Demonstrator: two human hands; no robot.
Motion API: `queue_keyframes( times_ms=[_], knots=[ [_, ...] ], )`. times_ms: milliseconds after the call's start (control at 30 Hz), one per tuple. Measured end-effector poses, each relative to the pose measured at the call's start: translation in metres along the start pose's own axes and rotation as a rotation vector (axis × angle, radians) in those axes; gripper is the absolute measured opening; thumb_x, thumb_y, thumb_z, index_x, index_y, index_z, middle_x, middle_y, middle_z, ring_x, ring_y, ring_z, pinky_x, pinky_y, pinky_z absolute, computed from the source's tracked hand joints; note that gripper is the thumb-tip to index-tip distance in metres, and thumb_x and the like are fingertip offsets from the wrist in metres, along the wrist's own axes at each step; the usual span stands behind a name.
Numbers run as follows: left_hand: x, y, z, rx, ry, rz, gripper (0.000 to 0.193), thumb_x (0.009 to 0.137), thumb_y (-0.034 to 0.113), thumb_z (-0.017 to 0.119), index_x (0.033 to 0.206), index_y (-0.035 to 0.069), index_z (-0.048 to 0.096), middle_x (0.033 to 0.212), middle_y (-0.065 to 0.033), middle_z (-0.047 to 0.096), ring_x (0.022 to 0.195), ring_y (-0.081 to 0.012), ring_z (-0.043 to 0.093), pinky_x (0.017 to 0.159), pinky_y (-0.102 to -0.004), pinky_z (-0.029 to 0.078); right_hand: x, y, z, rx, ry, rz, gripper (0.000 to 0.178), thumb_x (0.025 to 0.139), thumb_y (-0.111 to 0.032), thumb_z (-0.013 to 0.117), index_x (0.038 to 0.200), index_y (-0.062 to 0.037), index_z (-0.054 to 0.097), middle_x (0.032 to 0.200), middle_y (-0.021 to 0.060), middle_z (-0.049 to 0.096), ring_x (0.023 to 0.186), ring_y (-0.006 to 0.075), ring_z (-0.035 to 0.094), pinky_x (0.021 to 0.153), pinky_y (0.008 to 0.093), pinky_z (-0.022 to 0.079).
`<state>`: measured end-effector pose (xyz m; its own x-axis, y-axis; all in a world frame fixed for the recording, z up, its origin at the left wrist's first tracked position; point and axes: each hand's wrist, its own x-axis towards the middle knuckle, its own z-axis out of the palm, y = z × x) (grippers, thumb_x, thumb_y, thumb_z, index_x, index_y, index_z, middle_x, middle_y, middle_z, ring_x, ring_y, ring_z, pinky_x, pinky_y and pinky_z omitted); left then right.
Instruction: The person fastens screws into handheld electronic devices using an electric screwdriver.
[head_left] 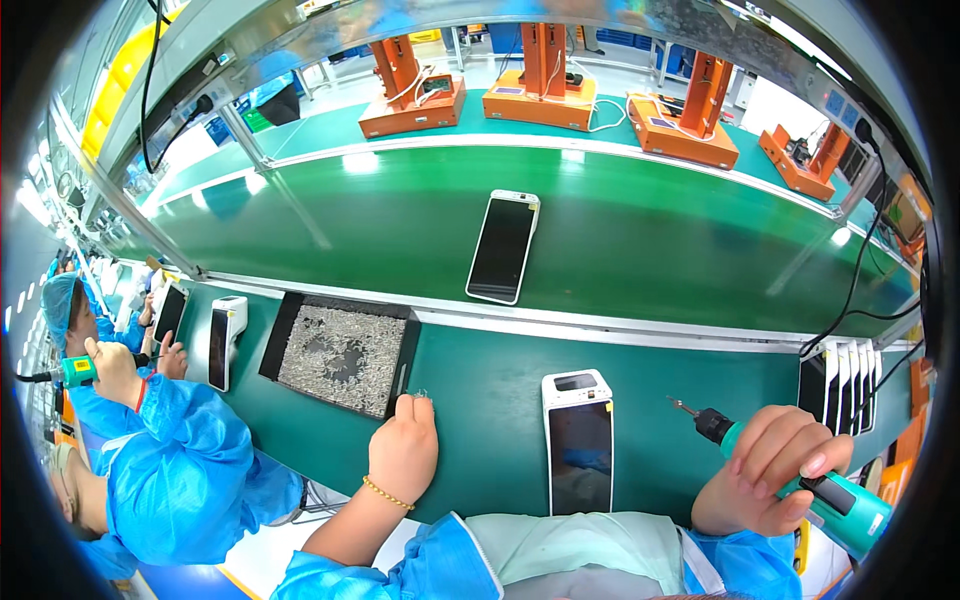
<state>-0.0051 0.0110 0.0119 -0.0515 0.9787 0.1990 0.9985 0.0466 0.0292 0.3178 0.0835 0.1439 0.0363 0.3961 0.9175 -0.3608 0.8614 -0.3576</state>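
Head view, worked through left to right: at the left end of the green work surface (pixel 470 370), a green power tool (pixel 78 372) is gripped in a co-worker's hand (pixel 118 375), fingers curled round it, and a white handheld with a dark screen (pixel 171 312) is propped up just past it. Another white handheld (pixel 219 345) is parked next along, near the far edge. Then there's a black tray (pixel 275 345), set a bit skewed against that far edge and loaded with tiny silvery bits (pixel 320 335), basically screw-looking, though too small to be sure. Right by the tray's near right corner, the left hand (pixel 404 445) is held with fingertips pressed together, and a few silvery pieces (pixel 421 394) are pinched there. Beyond the far edge, one handheld (pixel 503 248) is left lying on a shiny green belt (pixel 380 220). Main handheld (pixel 581 455): laid screen up right of the surface's middle, bottom end by the near edge, touched by neither hand. Over toward the right end, a green electric screwdriver (pixel 850 515) is held in the right hand (pixel 785 460), fingers wrapped round the grip, tip pointed left and kept clear of that handheld. More handhelds (pixel 840 385) are lined up in a row at the far right corner.
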Motion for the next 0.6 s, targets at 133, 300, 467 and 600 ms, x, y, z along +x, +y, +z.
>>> queue_keyframes(
  times_ms=[133, 300, 467, 600],
  knots=[
    [0.0, -0.004, -0.004, -0.206, 0.164, -0.011, 0.01, 0.085, 0.001, 0.061, 0.091, 0.002, 0.053, 0.088, -0.0148, 0.058, 0.065, -0.0274, 0.064, 0.054, -0.0332, 0.053, -0.001, -0.002, 0.003, -0.007, 0.0, -0.006, 0.024, 0.093, -0.023, 0.063, 0.097, -0.0055, 0.046, 0.058, -0.0003, 0.049, 0.044, 0.0089, 0.048, 0.041, 0.0209, 0.041],
    [0.003, 0.001, -0.014, -0.649, 0.114, -0.17, 0.008, 0.085, -0.001, 0.065, 0.09, 0.001, 0.06, 0.086, -0.0127, 0.063, 0.067, -0.0198, 0.064, 0.059, -0.029, 0.054, -0.005, 0.001, 0.003, 0.045, -0.057, 0.077, 0.025, 0.091, -0.02, 0.067, 0.097, -0.0046, 0.047, 0.058, 0.0008, 0.052, 0.043, 0.0127, 0.05, 0.042, 0.0258, 0.045],
    [-0.007, 0.002, -0.008, -1.434, -0.18, -0.351, 0.014, 0.095, 0.005, 0.059, 0.107, 0.0, 0.065, 0.089, -0.0046, 0.064, 0.081, -0.0113, 0.063, 0.069, -0.0257, 0.054, -0.009, 0.004, 0.016, 0.176, -0.111, 0.196, 0.026, 0.088, -0.016, 0.07, 0.1, -0.0044, 0.051, 0.06, 0.0023, 0.057, 0.047, 0.0173, 0.056, 0.046, 0.0305, 0.05],
    [-0.005, 0.009, 0.005, -1.785, -0.429, -0.3, 0.014, 0.1, 0.011, 0.052, 0.107, 0.001, 0.058, 0.088, -0.0018, 0.059, 0.08, -0.0106, 0.06, 0.076, -0.0257, 0.052, -0.02, -0.002, 0.032, 0.021, 0.006, 0.172, 0.033, 0.088, -0.03, 0.072, 0.094, -0.0079, 0.049, 0.052, -0.003, 0.049, 0.039, 0.0096, 0.048, 0.037, 0.0223, 0.04]
  ],
)
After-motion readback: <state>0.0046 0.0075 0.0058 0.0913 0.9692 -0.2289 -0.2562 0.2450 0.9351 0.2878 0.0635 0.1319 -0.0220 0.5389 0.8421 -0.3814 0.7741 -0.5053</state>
